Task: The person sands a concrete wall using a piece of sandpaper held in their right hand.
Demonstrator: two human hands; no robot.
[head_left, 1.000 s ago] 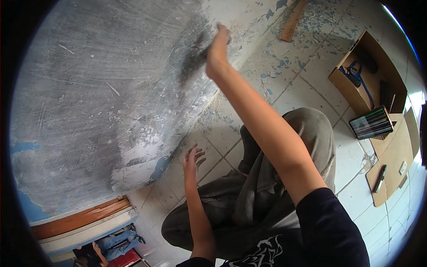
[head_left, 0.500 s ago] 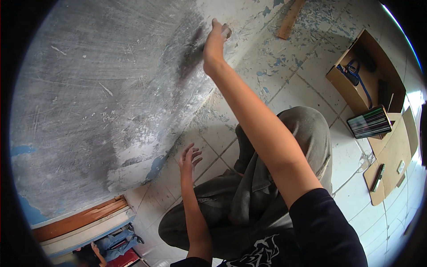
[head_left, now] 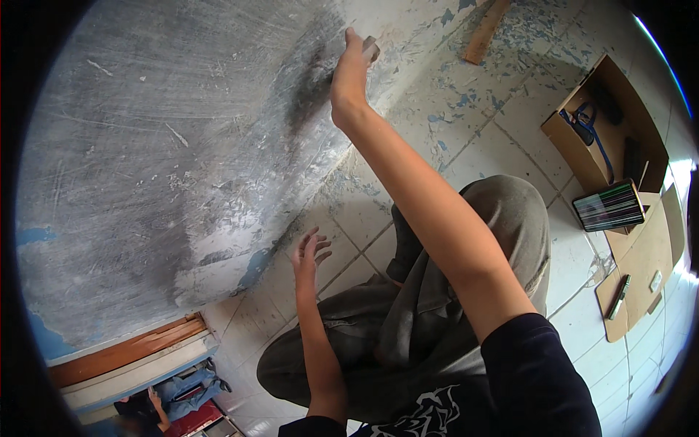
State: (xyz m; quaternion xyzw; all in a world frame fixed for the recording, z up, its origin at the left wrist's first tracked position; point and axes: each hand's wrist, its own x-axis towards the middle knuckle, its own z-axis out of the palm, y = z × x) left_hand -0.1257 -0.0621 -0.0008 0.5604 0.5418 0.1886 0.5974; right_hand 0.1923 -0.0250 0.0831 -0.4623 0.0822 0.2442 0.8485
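A large grey scraped wall (head_left: 160,146) fills the left and top of the view. My right hand (head_left: 349,73) is raised against it, fingers closed on a small grey block (head_left: 370,48) pressed to the surface beside a dark smudge (head_left: 309,84). My left hand (head_left: 308,256) hangs lower with fingers spread, holding nothing, just above the tiled floor (head_left: 349,240) near the wall's base. I sit with my knees in grey trousers (head_left: 466,291) below my right arm.
An open cardboard box (head_left: 601,131) with a blue strap stands at the right, beside a striped flat pack (head_left: 610,206) and a cardboard sheet (head_left: 641,277) bearing a marker. A wooden strip (head_left: 486,33) lies on paint-flecked tiles. Another person (head_left: 175,397) sits at lower left by a wooden frame.
My right hand has slid a little up and along the wall with the block. The left hand keeps its spread pose by the wall's base.
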